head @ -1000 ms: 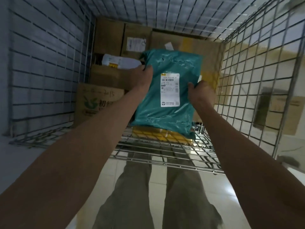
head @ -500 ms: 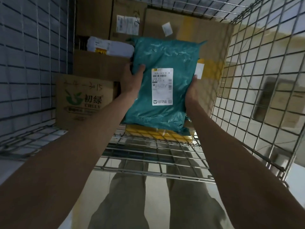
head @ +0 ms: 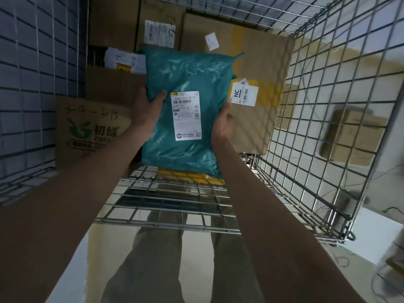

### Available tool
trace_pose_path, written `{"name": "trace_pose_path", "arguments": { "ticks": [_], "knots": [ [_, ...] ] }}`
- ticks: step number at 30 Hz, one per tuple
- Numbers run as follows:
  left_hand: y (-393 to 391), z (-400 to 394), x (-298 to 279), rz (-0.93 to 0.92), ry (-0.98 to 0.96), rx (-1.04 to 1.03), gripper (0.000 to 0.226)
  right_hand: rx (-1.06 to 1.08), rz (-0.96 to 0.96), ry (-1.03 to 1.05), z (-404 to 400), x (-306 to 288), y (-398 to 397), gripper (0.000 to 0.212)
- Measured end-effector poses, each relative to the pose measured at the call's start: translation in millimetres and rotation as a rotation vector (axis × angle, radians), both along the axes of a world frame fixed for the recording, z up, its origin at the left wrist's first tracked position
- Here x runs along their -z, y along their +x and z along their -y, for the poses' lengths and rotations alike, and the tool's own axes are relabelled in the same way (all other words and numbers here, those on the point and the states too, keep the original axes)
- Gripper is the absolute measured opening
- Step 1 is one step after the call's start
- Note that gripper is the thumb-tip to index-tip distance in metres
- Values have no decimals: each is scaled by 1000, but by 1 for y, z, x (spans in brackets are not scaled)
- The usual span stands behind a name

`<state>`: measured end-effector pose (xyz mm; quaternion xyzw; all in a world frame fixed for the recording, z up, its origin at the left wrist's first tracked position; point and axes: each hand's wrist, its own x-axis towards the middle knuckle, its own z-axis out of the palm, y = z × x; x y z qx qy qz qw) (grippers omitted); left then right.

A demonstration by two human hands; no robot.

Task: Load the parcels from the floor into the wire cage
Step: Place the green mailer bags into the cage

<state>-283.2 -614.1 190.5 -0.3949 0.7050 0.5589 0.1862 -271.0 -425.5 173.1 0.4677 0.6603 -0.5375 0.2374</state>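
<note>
Teal parcel held upright inside the wire cage

Trouser legs (head: 166, 254) nearest, standing on pale floor (head: 369, 235) just short of the cage's front edge. Bare wire shelf (head: 175, 206) beyond that edge, open across its near half. Both forearms reaching in over it. Left hand (head: 145, 110) gripping the left edge of a teal parcel (head: 188, 110), thumb curled onto its face; right hand (head: 223, 122) clasping the right edge, fingers hidden behind the bag. Parcel upright, white label facing out, lower edge just above a yellow packet (head: 192, 176) lying on the shelf. Printed carton (head: 87, 130) to the left, against the left mesh wall. Tall brown box (head: 262, 119) just right of the parcel, close to the right mesh wall (head: 328, 106). Stacked cartons (head: 135, 25) filling the back, a white packet (head: 122, 59) lodged among them. Wire cage (head: 306, 200) open toward the viewer.
</note>
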Motion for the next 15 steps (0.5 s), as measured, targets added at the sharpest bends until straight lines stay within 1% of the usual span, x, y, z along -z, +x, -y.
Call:
{"name": "trace_pose_path", "arguments": {
  "ticks": [2, 3, 6, 7, 9, 11, 13, 15],
  "knots": [
    [0, -7, -8, -2, 7, 7, 35, -30, -65, 33, -4, -12, 0, 88],
    [-1, -14, -12, -8, -1, 24, 36, -36, -83, 25, -11, -18, 2, 88],
    [-12, -41, -28, -43, -5, 75, 41, -32, -100, -40, -43, -37, 0, 98],
    [-17, -54, -32, -52, 0, 100, 43, -54, -107, -20, -57, -40, -3, 97],
    [-24, -84, -39, -40, 4, 165, 44, -106, -130, 97, -87, -53, -9, 89],
    [-31, -119, -42, -45, 21, 204, 51, -134, -172, 193, -122, -59, -14, 76],
    [-37, -153, -46, -36, 32, 247, 58, -162, -163, 240, -154, -60, -18, 64],
    [-37, -184, -46, -23, 23, 280, 61, -213, -130, 312, -183, -63, -21, 55]
  ]
}}
